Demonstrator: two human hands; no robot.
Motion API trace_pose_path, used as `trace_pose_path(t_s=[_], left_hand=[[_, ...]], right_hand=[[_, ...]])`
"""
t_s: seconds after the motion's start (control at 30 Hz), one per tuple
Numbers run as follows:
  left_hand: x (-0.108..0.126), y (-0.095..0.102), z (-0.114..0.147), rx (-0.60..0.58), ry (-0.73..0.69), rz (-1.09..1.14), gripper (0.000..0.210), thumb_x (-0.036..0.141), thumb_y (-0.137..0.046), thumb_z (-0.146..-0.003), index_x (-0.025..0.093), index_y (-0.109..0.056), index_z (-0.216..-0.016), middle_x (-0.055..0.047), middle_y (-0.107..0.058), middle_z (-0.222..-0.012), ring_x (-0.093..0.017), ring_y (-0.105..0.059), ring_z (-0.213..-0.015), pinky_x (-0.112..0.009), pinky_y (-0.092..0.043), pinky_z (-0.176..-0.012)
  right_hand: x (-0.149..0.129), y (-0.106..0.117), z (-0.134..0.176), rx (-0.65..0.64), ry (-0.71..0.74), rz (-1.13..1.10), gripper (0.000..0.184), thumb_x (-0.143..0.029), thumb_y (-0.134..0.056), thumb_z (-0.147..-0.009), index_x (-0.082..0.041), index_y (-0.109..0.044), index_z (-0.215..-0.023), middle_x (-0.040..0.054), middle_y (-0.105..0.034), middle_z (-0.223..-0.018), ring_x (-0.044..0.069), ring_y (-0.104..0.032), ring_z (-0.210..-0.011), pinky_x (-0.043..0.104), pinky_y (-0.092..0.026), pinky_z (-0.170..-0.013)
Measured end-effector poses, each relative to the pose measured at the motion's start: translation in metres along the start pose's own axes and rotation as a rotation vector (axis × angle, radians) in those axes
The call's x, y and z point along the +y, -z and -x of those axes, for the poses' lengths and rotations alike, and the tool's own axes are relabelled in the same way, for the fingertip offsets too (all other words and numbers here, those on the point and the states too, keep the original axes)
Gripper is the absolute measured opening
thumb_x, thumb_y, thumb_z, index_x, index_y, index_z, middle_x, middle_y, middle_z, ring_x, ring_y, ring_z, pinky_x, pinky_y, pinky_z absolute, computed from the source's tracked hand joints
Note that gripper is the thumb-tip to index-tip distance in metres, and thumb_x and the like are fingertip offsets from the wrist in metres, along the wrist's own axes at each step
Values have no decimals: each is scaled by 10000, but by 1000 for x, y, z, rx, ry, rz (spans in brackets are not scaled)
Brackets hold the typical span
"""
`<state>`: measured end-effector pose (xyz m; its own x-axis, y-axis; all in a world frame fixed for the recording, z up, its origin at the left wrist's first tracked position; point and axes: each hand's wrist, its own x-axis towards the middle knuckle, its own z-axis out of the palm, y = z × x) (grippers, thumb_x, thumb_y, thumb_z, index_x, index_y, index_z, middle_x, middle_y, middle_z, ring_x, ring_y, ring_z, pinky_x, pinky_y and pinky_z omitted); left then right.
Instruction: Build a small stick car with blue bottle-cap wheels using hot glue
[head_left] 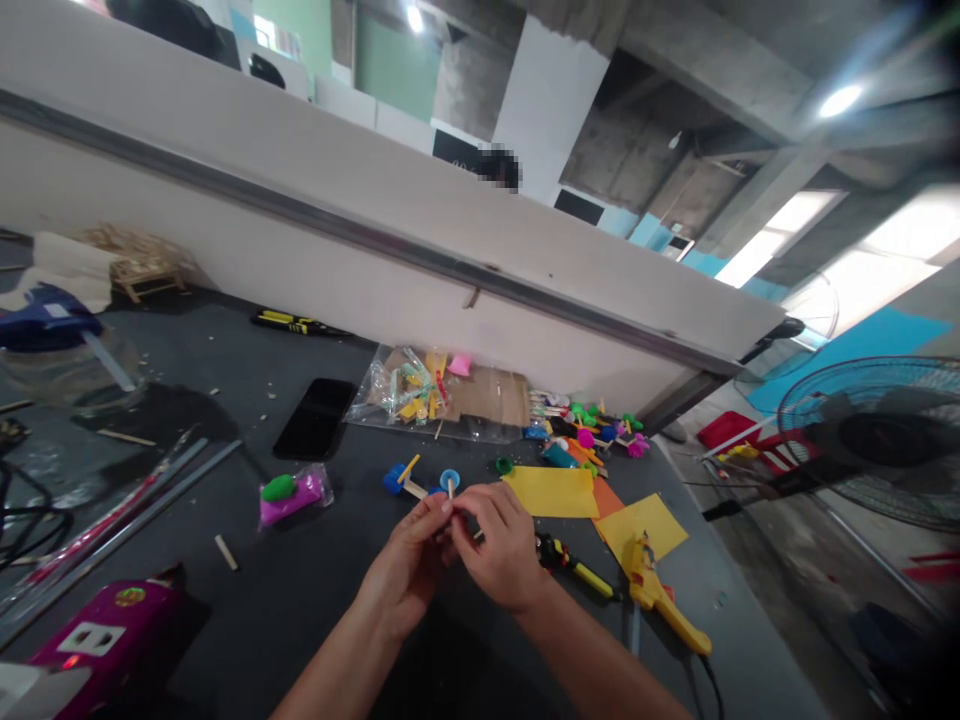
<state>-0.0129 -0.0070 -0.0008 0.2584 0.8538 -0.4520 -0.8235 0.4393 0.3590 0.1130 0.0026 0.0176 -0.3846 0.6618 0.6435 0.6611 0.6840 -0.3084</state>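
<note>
A small pale stick (451, 489) is gripped where the fingertips of the left hand (409, 560) and the right hand (501, 545) meet; its lower end is hidden by the fingers. A blue cup (448, 475) is seen at its upper end, though whether the two are joined cannot be told. Just beyond the left hand, a blue piece (396, 480) is laid with a yellow stick and a pale strip set against it, so this work is judged to be partly assembled, with the held stick not yet set down.

Farther out beyond the right hand, many colourful pieces (592, 430) are heaped by the partition (375, 245); some seem already fitted with sticks. More loose parts are kept in a clear bag (487, 385) straight ahead of the hands.

Open room is offered on the counter (247, 620) to the left of the left hand, as far as a green lump (278, 487) and a phone (315, 418). To the right, movement is hemmed in by yellow paper (559, 492), a black-and-yellow tool (581, 572) and a yellow glue gun (664, 600), past which the counter's edge is reached.
</note>
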Motion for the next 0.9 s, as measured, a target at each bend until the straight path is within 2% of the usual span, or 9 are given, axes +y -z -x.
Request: trace_pose_path(t_s=[0.1, 0.37, 0.63, 0.9], left_hand=[[3, -1, 0, 12, 0, -11, 158, 93, -692, -721, 150, -610, -844, 2, -640, -701, -91, -608, -571, -200, -505, -559], [9, -4, -1, 25, 11, -6, 227, 35, -650, -729, 159, -603, -913, 16, -641, -679, -77, -599, -535, -194, -506, -557], [9, -8, -2, 53, 60, -16, 199, 47, -622, -746, 177, -610, -896, 13, -658, -719, -90, -624, -568, -202, -509, -570], [4, -15, -1, 79, -40, -97, 219, 50, -628, -741, 167, -617, -925, -4, -668, -722, -103, -630, -579, -212, -509, -574]], right_hand=[[2, -3, -3, -11, 37, -2, 206, -96, -526, -821, -215, -575, -983, 60, -655, -909, 201, -579, -849, 363, -500, -763], [-2, -5, -3, 42, -87, -152, 229, -94, -534, -815, -232, -604, -984, 50, -661, -910, 192, -590, -854, 349, -506, -762], [4, -7, 1, 42, -82, -112, 241, -99, -548, -783, -226, -609, -977, 53, -659, -912, 196, -594, -863, 354, -507, -772], [6, -11, 4, 80, -140, -144, 212, -94, -540, -765, -212, -600, -931, 54, -655, -899, 189, -598, -848, 341, -512, -760]])
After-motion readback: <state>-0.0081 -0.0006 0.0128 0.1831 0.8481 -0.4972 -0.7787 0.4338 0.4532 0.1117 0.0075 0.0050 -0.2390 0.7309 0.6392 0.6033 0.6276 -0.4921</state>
